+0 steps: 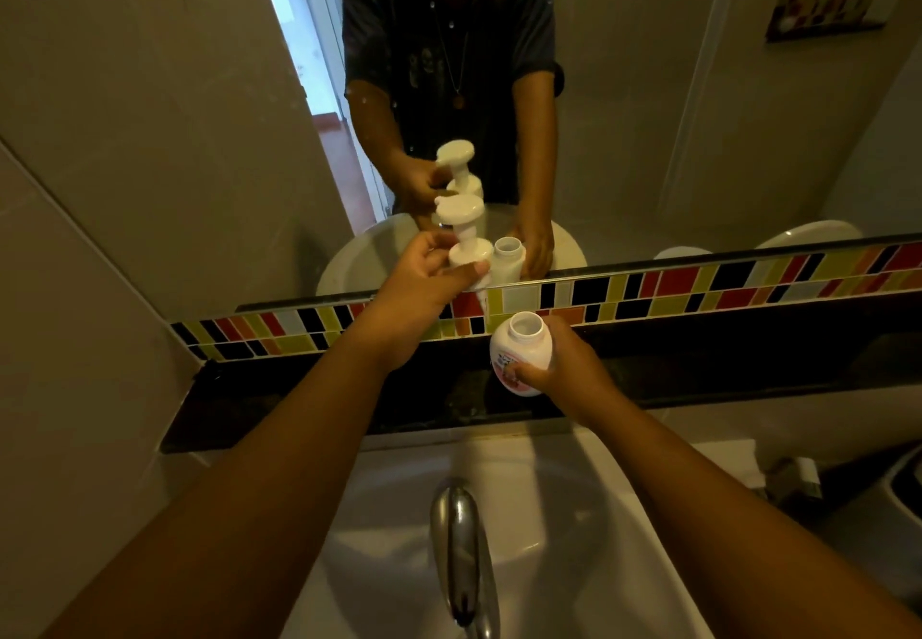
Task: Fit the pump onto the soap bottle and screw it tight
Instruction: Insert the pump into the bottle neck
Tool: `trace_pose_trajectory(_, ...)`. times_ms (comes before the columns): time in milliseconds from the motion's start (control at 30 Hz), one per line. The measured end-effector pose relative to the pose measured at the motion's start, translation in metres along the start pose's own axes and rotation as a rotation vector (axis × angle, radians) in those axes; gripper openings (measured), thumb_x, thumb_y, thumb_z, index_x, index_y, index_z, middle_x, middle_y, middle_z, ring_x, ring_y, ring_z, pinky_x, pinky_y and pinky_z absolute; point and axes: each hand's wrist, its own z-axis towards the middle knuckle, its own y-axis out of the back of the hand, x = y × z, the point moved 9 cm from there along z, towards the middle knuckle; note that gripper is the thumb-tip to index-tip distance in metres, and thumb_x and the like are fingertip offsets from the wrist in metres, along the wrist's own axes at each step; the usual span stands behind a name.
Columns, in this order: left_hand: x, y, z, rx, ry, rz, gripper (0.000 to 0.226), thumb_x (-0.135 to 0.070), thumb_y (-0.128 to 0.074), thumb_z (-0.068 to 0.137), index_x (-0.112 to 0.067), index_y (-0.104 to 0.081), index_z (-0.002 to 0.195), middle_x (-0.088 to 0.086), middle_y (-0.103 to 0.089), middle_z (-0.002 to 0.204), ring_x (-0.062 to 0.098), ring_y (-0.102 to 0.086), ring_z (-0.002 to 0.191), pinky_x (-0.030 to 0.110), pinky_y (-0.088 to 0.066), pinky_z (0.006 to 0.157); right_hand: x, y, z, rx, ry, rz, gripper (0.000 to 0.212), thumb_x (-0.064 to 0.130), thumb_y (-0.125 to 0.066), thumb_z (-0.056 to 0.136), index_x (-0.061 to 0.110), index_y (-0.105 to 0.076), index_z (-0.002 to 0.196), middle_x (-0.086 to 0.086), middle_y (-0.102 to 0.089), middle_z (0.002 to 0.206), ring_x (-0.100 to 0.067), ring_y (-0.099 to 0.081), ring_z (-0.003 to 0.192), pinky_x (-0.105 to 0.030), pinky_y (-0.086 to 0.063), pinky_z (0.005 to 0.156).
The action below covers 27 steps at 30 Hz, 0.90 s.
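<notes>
left grip (pixel 424 279) grasping cream plastic pump (pixel 461 234), tube clear of neck | right grip (pixel 559 364) steadies white open-necked soap bottle (pixel 519 354) on dark ledge (pixel 299 404) | I judge alignment next

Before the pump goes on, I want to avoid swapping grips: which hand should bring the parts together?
The left hand. It already holds the pump raised, up and to the left of the open neck of the soap bottle, while the right hand steadies that bottle on the dark ledge.
</notes>
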Motion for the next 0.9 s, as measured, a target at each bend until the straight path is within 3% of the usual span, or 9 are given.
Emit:
trace_pose_trajectory(167,-0.001,-0.023,0.002,0.014,-0.019,-0.159,0.055,-0.027,-0.064,0.088,-0.022,-0.044,0.138,0.0,-0.059,0.136,0.021,-0.056,0.125,0.046,-0.041,0.108,0.001,0.0,-0.001,-0.003,-0.018,-0.016,0.059,0.023,-0.076,0.074,0.02,-0.046,0.125,-0.009,-0.058,0.129,-0.025,-0.054,0.119,-0.036,-0.046,0.092)
trace_pose_trajectory(367,0.02,-0.039,0.004,0.048,0.007,-0.078,0.054,-0.024,-0.066,0.087,-0.026,-0.044,0.137,-0.003,-0.057,0.138,0.018,-0.054,0.125,0.043,-0.041,0.107,0.003,0.001,-0.002,-0.019,-0.029,-0.043,0.061,0.025,-0.076,0.074,0.02,-0.046,0.126,-0.009,-0.057,0.13,-0.026,-0.055,0.119,-0.04,-0.047,0.094)
trace_pose_trajectory(567,0.04,-0.043,0.003,0.113,0.041,0.06,0.06,-0.024,-0.068,0.087,-0.025,-0.041,0.14,-0.006,-0.057,0.138,0.012,-0.057,0.119,0.018,-0.049,0.08,0.003,0.0,-0.002,-0.027,-0.036,-0.045,0.062,0.026,-0.076,0.075,0.019,-0.045,0.128,-0.01,-0.056,0.133,-0.028,-0.054,0.121,-0.043,-0.046,0.098)
trace_pose_trajectory(700,0.052,-0.046,0.005,0.13,0.063,0.112,0.064,-0.023,-0.069,0.085,-0.026,-0.04,0.142,-0.005,-0.055,0.139,0.016,-0.055,0.123,0.026,-0.048,0.089,0.001,-0.002,-0.002,-0.032,-0.061,-0.036,0.068,0.028,-0.076,0.075,0.017,-0.042,0.133,-0.01,-0.053,0.137,-0.029,-0.052,0.124,-0.05,-0.044,0.104)
trace_pose_trajectory(767,0.05,-0.048,0.006,0.139,0.057,0.124,0.065,-0.022,-0.068,0.086,-0.027,-0.038,0.143,-0.004,-0.055,0.139,0.014,-0.055,0.12,0.024,-0.048,0.086,0.0,-0.002,-0.003,-0.033,-0.061,-0.037,0.069,0.03,-0.076,0.074,0.017,-0.042,0.133,-0.01,-0.053,0.137,-0.029,-0.051,0.125,-0.052,-0.044,0.104)
trace_pose_trajectory(900,0.046,-0.055,0.008,0.218,0.059,0.188,0.065,-0.02,-0.068,0.086,-0.028,-0.038,0.142,-0.003,-0.055,0.139,0.016,-0.053,0.123,0.034,-0.046,0.097,0.0,-0.003,-0.002,-0.023,-0.06,-0.05,0.069,0.028,-0.075,0.076,0.014,-0.04,0.134,-0.012,-0.052,0.137,-0.03,-0.05,0.126,-0.049,-0.043,0.105)
